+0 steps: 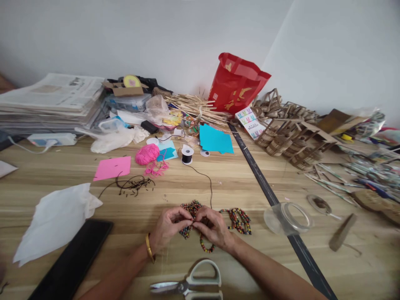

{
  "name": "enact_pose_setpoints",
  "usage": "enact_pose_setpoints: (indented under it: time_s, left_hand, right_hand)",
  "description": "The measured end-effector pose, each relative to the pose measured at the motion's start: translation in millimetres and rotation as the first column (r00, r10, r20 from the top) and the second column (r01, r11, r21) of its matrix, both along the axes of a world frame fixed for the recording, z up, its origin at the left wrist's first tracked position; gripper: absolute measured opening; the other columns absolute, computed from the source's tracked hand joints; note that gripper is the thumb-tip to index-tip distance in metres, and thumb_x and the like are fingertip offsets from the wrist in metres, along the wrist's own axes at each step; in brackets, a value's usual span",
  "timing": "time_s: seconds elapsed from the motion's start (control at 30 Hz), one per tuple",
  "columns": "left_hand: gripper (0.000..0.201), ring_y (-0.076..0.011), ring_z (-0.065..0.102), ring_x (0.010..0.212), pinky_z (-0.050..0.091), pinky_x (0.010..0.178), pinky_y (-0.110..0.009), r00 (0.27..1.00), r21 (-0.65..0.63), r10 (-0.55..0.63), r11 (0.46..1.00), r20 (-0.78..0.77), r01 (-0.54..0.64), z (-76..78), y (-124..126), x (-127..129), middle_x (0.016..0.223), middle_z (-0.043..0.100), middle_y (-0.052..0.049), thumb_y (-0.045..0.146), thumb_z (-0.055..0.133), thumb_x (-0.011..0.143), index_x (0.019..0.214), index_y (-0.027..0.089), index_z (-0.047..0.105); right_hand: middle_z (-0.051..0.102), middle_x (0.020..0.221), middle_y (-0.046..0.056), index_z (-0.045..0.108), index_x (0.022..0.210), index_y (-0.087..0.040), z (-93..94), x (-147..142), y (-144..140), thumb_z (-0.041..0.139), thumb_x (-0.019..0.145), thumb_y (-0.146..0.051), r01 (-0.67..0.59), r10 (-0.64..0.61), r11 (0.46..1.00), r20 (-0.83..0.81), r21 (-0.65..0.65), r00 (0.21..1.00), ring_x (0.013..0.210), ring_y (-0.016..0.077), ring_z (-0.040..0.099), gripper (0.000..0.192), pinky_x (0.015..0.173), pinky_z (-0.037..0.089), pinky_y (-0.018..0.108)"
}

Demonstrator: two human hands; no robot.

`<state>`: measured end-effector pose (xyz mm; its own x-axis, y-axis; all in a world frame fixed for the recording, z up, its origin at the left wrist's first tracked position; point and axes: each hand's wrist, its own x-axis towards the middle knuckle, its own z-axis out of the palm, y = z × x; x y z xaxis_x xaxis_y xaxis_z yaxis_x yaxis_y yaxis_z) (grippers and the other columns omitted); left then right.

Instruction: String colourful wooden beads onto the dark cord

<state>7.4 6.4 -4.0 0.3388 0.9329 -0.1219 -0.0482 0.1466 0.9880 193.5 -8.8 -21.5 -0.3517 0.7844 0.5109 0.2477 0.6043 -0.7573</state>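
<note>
No wording can be read anywhere. The newspaper stack (51, 98) at ten o'clock — print blurred. The white card (250, 121) at one o'clock — only coloured marks

The single head-worn camera looks forward and down across the wooden table (237, 183) (close over its near edge) toward the white wall (156, 37).

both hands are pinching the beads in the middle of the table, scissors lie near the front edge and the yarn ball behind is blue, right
Not quite: the yarn ball is pink, as the head view shows. Both the left hand and right hand do pinch the beads, with scissors near the front edge.
</note>
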Motion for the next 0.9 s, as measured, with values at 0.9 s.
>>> enact_pose_setpoints:
  time_s: [0.9]
  left_hand:
    - [0.020, -0.0143, 0.055, 0.063, 0.045, 0.061, -0.025, 0.988, 0.206, -0.081, 0.973, -0.133, 0.108, 2.8, 1, -4, 0.065, 0.063, -0.002, 0.032, 0.067, 0.077, 0.068, 0.014, 0.067]
  right_hand:
    - [0.058, 0.077, 0.006, 0.053, 0.084, -0.019, 9.7, 1, 0, 0.051, 0.088, -0.022, -0.077, 0.068, 0.995, 0.120, 0.071, 0.990, 0.072, 0.0175, 0.053, 0.005, 0.064, 0.045, 0.030]
